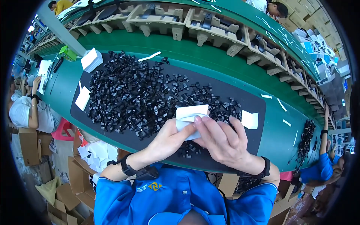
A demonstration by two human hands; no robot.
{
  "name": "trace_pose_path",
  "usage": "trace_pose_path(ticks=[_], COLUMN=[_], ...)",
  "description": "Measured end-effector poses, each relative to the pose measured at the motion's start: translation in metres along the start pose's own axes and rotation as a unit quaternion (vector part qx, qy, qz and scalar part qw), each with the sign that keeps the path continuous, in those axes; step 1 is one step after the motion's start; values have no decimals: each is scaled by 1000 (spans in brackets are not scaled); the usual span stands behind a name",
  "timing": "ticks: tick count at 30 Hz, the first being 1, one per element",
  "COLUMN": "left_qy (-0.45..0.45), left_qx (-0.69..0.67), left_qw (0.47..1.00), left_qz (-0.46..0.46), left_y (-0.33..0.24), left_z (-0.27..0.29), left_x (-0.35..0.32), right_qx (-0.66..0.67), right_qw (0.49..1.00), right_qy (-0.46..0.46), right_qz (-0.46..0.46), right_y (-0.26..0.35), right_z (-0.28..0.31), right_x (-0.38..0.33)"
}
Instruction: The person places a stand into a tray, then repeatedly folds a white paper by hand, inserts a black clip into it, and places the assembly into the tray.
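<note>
Gripping one small white bag w/ both hands, barely started judging by the big heap of black parts left on tabletop.

Matt black plastic parts on a matt dark mat.

A long green workbench curves from the far left to the near right. On it lies a black mat, heaped at its left and middle with small black plastic parts. A stack of white sheets sits at the mat's far left corner, a single white sheet on its left edge, and a white square toward its right. Moulded pulp trays line the bench's far side.
</note>
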State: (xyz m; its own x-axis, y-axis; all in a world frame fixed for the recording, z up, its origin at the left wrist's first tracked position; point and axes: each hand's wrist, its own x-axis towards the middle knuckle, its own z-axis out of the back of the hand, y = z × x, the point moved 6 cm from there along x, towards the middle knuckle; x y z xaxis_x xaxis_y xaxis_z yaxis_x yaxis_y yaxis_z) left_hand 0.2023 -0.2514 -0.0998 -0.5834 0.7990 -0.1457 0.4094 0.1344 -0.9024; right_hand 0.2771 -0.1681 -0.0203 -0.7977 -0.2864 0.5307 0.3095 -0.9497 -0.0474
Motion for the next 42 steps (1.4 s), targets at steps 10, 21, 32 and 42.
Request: trace_pose_path(ticks=[10, 21, 32, 42], left_qy=[117, 104, 30, 20], left_qx=[121, 216, 246, 169], left_qw=[981, 967, 969, 985], left_qz=[93, 91, 3, 43], left_y=[-9, -2, -17, -8], left_z=[23, 14, 33, 33], left_x=[-29, -19, -2, -6], right_qx=[352, 534, 238, 167], right_qw=[927, 797, 898, 927], right_qy=[118, 250, 271, 241], right_qz=[-54, -130, -252, -233], right_y=[3, 1, -112, -106], right_z=[-1, -18, -86, -76], right_x=[15, -14, -56, -45])
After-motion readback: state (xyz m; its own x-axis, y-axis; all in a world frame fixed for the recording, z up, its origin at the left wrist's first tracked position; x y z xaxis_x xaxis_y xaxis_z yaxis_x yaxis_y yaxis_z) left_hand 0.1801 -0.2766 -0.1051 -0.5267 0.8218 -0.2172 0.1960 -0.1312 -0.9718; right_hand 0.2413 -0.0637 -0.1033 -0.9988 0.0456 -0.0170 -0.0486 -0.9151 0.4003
